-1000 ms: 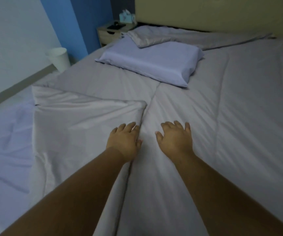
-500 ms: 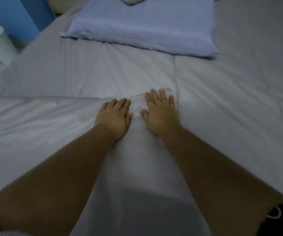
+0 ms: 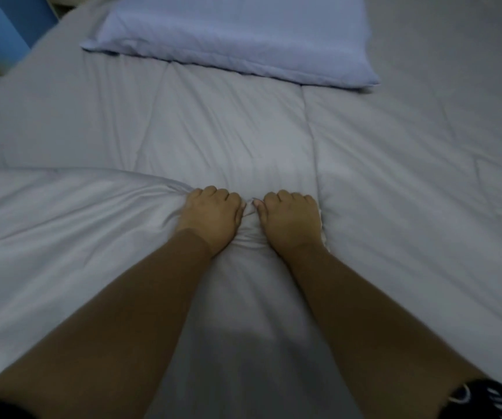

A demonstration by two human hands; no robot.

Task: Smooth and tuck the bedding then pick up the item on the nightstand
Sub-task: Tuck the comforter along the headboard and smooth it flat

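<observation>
Your left hand (image 3: 212, 214) and right hand (image 3: 292, 217): both clenched on folded comforter (image 3: 92, 237) edge; pillow (image 3: 237, 37) well apart beyond.

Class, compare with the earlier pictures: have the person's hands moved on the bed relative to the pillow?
Yes. Both the left hand and right hand slid up the bed toward the pillow and now clench the folded blanket.

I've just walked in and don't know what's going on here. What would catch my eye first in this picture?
Two bare forearms reach in from the bottom, and the left hand and right hand sit side by side mid-frame, each closed on a bunched corner of the grey comforter folded back over the bed. Beyond them, at the top, a pale lilac pillow lies flat, and a strip of blue wall shows in the upper left corner.
</observation>
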